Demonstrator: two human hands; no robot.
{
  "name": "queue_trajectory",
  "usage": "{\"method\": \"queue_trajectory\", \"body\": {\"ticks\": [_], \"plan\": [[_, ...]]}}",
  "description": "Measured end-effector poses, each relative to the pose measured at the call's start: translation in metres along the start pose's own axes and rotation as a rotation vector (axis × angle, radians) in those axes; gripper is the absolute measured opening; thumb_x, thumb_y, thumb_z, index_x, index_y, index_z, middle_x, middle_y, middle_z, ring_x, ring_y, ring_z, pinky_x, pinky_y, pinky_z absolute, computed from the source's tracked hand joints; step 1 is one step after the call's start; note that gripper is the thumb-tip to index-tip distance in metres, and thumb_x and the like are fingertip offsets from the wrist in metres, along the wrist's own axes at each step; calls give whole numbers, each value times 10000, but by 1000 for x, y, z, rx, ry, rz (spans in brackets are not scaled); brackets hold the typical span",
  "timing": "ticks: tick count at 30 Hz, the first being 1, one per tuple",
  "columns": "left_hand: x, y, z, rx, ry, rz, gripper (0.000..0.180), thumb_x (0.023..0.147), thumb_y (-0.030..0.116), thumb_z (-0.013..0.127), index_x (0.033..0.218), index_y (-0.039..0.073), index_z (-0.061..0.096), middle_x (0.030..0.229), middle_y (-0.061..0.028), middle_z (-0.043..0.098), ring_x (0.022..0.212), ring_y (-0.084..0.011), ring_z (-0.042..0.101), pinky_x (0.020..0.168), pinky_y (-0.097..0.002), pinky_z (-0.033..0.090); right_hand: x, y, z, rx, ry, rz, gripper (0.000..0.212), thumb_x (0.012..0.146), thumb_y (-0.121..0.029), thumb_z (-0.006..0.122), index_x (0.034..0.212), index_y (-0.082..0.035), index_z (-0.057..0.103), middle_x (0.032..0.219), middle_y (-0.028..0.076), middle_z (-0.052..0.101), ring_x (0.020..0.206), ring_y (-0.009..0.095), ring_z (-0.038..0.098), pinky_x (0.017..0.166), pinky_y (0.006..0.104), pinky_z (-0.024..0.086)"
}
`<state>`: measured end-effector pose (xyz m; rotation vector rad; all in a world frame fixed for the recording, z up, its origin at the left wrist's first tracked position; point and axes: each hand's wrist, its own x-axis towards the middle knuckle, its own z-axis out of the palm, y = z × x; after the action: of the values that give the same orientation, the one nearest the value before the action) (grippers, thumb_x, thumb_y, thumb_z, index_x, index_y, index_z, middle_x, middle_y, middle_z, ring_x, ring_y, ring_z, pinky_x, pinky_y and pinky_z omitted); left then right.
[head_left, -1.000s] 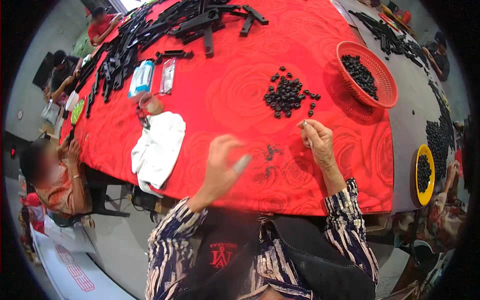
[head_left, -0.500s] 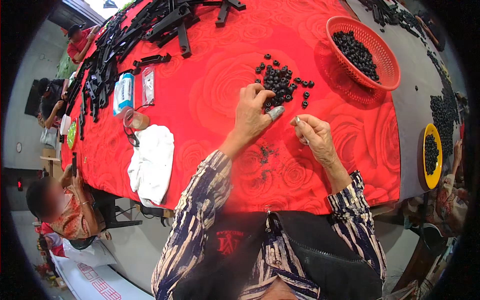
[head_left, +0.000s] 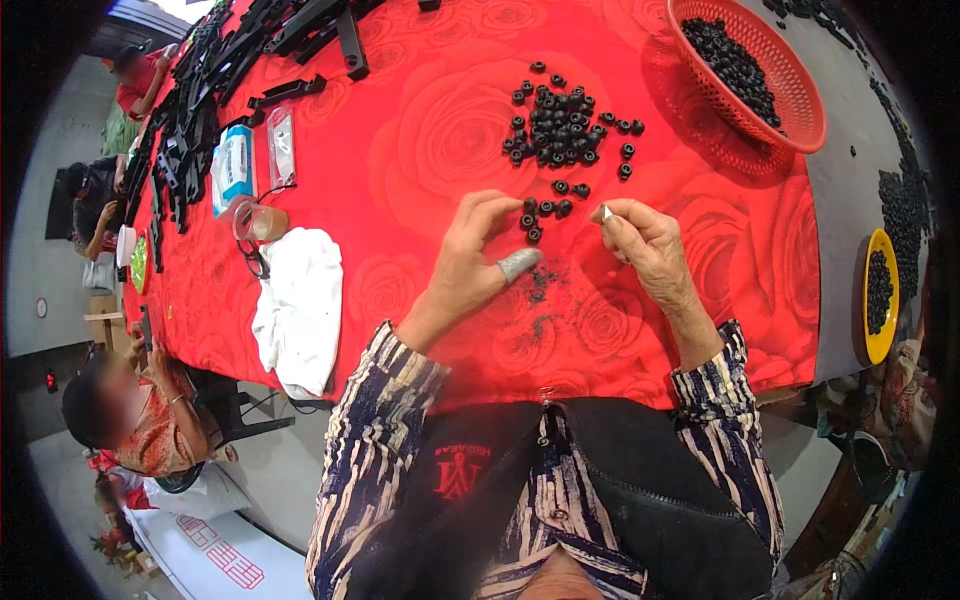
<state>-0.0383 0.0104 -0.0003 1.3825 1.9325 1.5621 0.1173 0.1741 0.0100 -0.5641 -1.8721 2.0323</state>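
Note:
My left hand rests on the red cloth with its fingers and thumb apart, a grey cover on the thumb. By its fingertips lies a small group of round black plastic parts, each with a hole. Farther off sits the main pile of the same parts. My right hand is closed in a pinch on a small blade with a pointed silvery tip, right of the small group. Most of the blade is hidden by the fingers. Dark shavings are scattered on the cloth between my hands.
An orange-red basket of black parts stands at far right, a yellow plate with more beyond it. On the left are a white cloth, a cup, a blue-white pack and long black pieces. People sit along the left edge.
My left hand has drawn back from the pile toward me, and several black parts now lie apart, nearer my hands. The right hand still pinches the blade. The whole view has shifted slightly.

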Motion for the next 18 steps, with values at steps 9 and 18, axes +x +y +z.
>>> {"method": "queue_trajectory", "body": {"ticks": [9, 18], "plan": [[15, -1, -12, 203, 1, -51, 139, 739, 83, 699, 829, 10, 624, 775, -53, 564, 700, -136, 533, 634, -269, 433, -1, -1, 0, -87, -3, 8, 203, 904, -175, 568, 987, 4, 615, 718, -82, 484, 640, 0, 400, 548, 173, 338], [28, 9, -5, 318, -206, -244, 253, 712, 213, 723, 828, 7, 632, 782, -111, 583, 717, -211, 568, 628, -315, 443, -3, 4, 1, -142, -5, -75, 185, 898, -157, 577, 983, 5, 603, 719, -85, 491, 617, -2, 414, 524, 173, 345]]}}
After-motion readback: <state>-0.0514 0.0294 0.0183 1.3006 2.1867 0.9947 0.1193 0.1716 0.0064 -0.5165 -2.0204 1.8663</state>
